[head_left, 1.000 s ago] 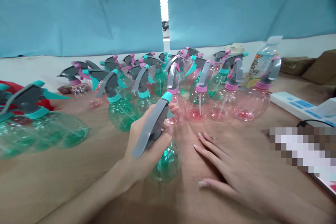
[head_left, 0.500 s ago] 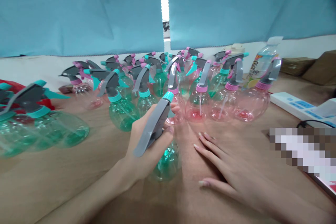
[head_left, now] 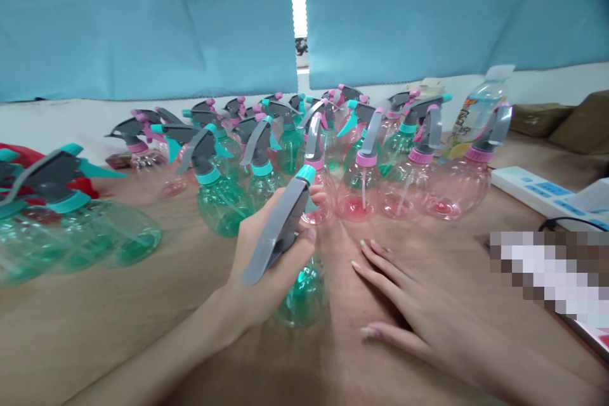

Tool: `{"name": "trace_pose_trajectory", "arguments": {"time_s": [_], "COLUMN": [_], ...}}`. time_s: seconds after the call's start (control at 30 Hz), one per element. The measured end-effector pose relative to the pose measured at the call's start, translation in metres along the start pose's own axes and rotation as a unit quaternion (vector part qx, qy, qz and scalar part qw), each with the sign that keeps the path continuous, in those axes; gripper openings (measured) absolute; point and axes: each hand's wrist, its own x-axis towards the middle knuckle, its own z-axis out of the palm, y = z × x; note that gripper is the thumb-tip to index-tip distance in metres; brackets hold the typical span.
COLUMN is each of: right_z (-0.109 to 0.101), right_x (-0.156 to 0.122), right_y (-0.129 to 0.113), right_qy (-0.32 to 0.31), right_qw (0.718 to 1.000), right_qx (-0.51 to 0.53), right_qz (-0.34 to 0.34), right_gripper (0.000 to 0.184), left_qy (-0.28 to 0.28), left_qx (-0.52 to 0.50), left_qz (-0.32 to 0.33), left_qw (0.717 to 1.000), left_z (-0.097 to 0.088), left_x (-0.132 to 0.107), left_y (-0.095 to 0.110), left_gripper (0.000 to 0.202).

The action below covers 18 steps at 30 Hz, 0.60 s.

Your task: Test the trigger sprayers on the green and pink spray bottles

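My left hand (head_left: 259, 260) is wrapped round the neck of a green spray bottle (head_left: 304, 298) with a grey head and turquoise nozzle. The bottle stands on the wooden table (head_left: 190, 330), its neck hidden by my fingers. To its right, my right hand (head_left: 404, 292) lies on the tabletop with fingers stretched out, holding nothing. Just beyond my hands stand a green spray bottle (head_left: 223, 203) and a clear pink spray bottle (head_left: 359, 193), part of a crowd of similar ones.
More green spray bottles (head_left: 109, 228) stand at the left, by a red bag (head_left: 28, 162). A white power strip (head_left: 542, 193), a drink bottle (head_left: 480, 108) and brown boxes (head_left: 580, 120) are at the right. Blue cloth (head_left: 143, 19) hangs behind.
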Motion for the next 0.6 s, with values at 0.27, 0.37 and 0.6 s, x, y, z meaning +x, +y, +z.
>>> {"name": "trace_pose_trajectory", "arguments": {"time_s": [0.27, 0.37, 0.6], "right_z": [0.0008, 0.0003, -0.0003], "right_x": [-0.0010, -0.0010, -0.0014], "right_y": [0.0001, 0.0001, 0.0008], "right_qy": [0.016, 0.008, 0.004], "right_qw": [1.000, 1.000, 1.000], "right_qx": [0.016, 0.011, 0.008], "right_qz": [0.000, 0.002, -0.001], "right_gripper": [0.076, 0.077, 0.078], "left_qy": [-0.004, -0.002, -0.001], "left_qx": [-0.005, -0.005, -0.012], "left_qz": [-0.011, -0.013, -0.012], "left_qw": [1.000, 1.000, 1.000], "left_z": [-0.0006, -0.0003, -0.0005], "left_x": [0.0017, 0.0016, 0.0028], "left_y": [0.0016, 0.0016, 0.0033], "left_gripper": [0.036, 0.037, 0.033]}}
